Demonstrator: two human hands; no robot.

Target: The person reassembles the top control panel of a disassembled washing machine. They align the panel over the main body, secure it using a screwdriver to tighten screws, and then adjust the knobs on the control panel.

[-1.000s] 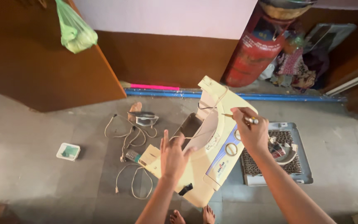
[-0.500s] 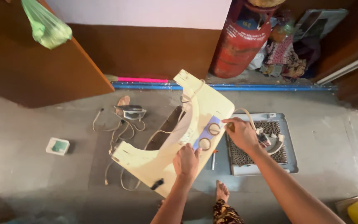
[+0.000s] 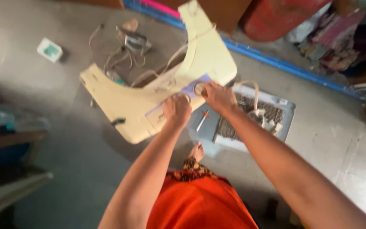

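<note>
I hold a large cream plastic panel (image 3: 128,101) with a pale blue control strip and round dials, lifted above the floor. My left hand (image 3: 177,109) grips its near edge by one dial. My right hand (image 3: 219,96) grips the edge beside another dial, close to the left hand. A screwdriver (image 3: 202,120) with a red handle lies on the floor below my hands. The picture is blurred by motion.
A grey tray (image 3: 286,111) with a mesh part and a cord lies at the right. Loose wires and a small device (image 3: 128,42) lie beyond the panel. A small white box (image 3: 49,49) sits at the left. A red gas cylinder (image 3: 280,17) and a blue pipe (image 3: 289,68) line the wall.
My right hand has let go of the screwdriver, which now lies on the floor. Both hands have come together on the panel's edge. The view has swung closer and tilted.
</note>
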